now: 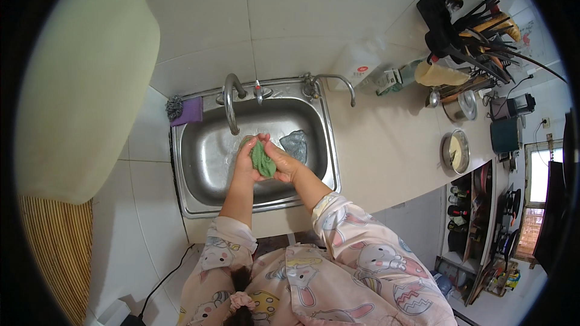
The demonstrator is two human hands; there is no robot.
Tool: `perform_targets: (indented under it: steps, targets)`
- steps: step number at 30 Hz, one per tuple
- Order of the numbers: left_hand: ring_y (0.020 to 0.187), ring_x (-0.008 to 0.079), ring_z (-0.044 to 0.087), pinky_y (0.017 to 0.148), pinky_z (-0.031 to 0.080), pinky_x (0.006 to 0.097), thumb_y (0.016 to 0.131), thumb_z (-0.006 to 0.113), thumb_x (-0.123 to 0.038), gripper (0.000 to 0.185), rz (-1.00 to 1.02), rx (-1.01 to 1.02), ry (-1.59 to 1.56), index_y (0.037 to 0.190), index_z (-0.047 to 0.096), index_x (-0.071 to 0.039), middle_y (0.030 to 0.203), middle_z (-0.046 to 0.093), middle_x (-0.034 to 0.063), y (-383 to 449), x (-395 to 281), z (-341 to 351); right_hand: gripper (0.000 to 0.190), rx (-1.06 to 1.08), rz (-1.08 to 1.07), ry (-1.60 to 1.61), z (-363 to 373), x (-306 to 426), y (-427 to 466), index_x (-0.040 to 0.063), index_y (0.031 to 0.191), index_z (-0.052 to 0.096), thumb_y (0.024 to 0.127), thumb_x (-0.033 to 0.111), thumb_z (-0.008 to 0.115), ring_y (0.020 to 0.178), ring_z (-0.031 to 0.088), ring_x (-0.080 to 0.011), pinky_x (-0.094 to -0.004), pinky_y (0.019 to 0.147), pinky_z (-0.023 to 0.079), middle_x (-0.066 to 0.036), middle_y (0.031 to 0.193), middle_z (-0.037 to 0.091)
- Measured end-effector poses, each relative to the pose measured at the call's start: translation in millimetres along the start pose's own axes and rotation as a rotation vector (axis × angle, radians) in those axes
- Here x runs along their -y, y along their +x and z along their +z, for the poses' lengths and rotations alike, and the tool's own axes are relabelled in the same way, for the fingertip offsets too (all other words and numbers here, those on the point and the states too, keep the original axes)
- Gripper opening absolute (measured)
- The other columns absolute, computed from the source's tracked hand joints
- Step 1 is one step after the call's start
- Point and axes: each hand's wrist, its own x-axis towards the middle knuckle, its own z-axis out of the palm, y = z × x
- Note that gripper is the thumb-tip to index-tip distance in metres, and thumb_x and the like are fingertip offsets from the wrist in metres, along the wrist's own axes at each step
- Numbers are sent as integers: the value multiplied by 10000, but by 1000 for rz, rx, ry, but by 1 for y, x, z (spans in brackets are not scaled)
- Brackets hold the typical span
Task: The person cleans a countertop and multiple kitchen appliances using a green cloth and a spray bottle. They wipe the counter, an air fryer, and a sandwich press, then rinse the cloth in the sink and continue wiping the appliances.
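Observation:
Over the stainless steel sink (208,176), my left hand (245,160) and my right hand (283,160) are pressed around a bunched green cloth (263,160). The cloth shows between my palms, and both hands look wet. Just above them hangs the spout of a curved metal faucet (231,106). A grey-blue cloth (295,145) lies in the basin, to the right of my hands.
On the sink's back left corner sit a purple sponge cloth (190,112) and a steel wool scrubber (174,107). A second, smaller faucet (335,77) stands at the back right. Along the counter (376,154) are a white plastic jug (360,65), a round metal pan (456,151) and crowded utensils (480,40).

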Motion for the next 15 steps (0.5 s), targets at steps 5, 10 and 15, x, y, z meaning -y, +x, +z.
perform_targets:
  steps: [5,10,15]
  targets:
    - [803,239,628,700,536,375,833,588,-16,145,-3,-157,263,946,522,-77,876,621,121,-8,-10,22,836,-13,61,-307,2,5,-3,179,1435,206,790,83,728,1109,553,-212,-383,785,547,-68,1251,495]
    - [653,173,550,586,496,304,904,591,-136,117,-41,-247,508,976,511,-90,762,556,56,-1,-10,22,858,-130,182,-693,17,19,-10,10,1374,270,686,99,776,880,646,-261,-344,737,538,-120,988,630]
    - [546,139,451,511,421,285,952,537,-198,116,-42,-380,581,924,515,-88,641,476,20,16,6,11,748,-300,-141,-1360,-7,-9,5,-76,1219,410,630,178,795,888,649,-358,-399,787,516,-241,962,642]
